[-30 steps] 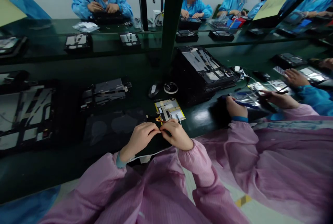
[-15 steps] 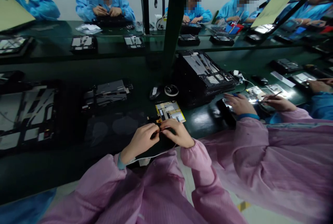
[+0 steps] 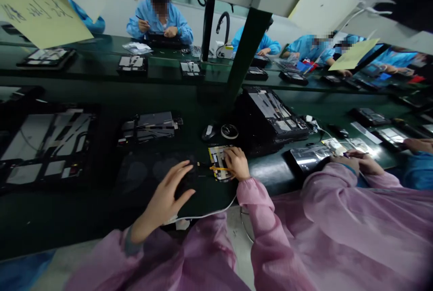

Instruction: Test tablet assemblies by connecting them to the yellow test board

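Observation:
My left hand (image 3: 167, 194) is open, thumb and fingers apart, over the near part of a dark glassy panel (image 3: 145, 167); nothing shows in its grasp. My right hand (image 3: 238, 163) has its fingers curled over the right side of a flat yellow-edged electronic module (image 3: 215, 158), closed on it; its thumb is mostly hidden. An orange flex cable (image 3: 219, 168) crosses the module's lower part towards that hand. Between the module and the panel is a small dark connector strip (image 3: 203, 164).
A computer mouse (image 3: 209, 132) and a roll of tape (image 3: 229, 131) lie behind the module. Stacked device housings (image 3: 270, 110) stand at its right rear. Opened tablets (image 3: 150, 126) lie to the left. A white cable (image 3: 209, 214) follows the front edge. A co-worker's hands (image 3: 360, 160) are at right.
My hands were together at the orange flex cable; they have parted. My left hand has opened and drawn back left, while my right hand has moved up onto the module. The view has tilted.

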The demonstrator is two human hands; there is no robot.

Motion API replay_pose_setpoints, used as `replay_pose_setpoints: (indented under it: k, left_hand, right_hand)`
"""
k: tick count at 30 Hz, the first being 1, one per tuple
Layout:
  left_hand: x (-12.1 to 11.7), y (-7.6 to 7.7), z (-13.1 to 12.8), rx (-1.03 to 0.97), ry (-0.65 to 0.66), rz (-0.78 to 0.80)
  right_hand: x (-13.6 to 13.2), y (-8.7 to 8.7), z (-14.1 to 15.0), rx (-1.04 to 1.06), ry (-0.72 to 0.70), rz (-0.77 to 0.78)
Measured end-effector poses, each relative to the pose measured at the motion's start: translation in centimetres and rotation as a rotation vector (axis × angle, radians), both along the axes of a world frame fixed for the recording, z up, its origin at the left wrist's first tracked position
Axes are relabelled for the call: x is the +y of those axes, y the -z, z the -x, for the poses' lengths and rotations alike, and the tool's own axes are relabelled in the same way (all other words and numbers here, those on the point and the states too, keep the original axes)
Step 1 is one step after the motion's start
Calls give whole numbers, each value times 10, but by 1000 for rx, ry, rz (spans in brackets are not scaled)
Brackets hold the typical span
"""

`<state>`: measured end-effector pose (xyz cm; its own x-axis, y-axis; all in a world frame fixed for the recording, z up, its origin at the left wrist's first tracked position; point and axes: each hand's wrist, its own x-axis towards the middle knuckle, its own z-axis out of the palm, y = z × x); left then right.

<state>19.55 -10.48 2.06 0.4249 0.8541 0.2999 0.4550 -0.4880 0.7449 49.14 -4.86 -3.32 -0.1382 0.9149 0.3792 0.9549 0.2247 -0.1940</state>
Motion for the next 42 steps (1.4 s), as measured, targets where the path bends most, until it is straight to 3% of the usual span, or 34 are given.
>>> replay_pose_setpoints:
  k: [6, 10, 14, 18, 19, 21, 24, 27, 30, 32, 38, 42]
  left_hand:
    - [-10, 17, 87, -6, -512, -7]
    - [-11, 37, 122, 4, -697, 203]
    - [-1, 44, 130, -19, -678, 433]
    - [19, 38, 131, -106, -591, 365]
    - [24, 36, 131, -127, -575, 345]
    - [30, 33, 132, -173, -565, 352]
    - [32, 28, 130, -306, -576, 426]
    - [28, 19, 127, -445, -562, 498]
    - [24, 7, 127, -516, -535, 538]
    - [21, 2, 131, -522, -512, 548]
    - [20, 7, 135, -585, -544, 490]
    - [29, 12, 128, -741, -598, 493]
  right_hand:
    - [0, 2, 0, -65, -7, -11]
    - [5, 7, -9, 134, -20, -19]
    - [3, -10, -17, 284, 14, -57]
    - [-37, -47, 14, 308, 102, -247]
    - [-52, -53, 31, 291, 44, -252]
    - [-78, -58, 74, 254, -218, -158]
    - [-92, -48, 138, 138, -505, 1]
    - [-73, -35, 170, 72, -432, 4]
    - [-54, -30, 168, 90, -223, -83]
    - [-55, -27, 158, 131, -134, -146]
    - [-84, -6, 146, 22, -191, -115]
    - [-76, 0, 146, -15, -161, -90]
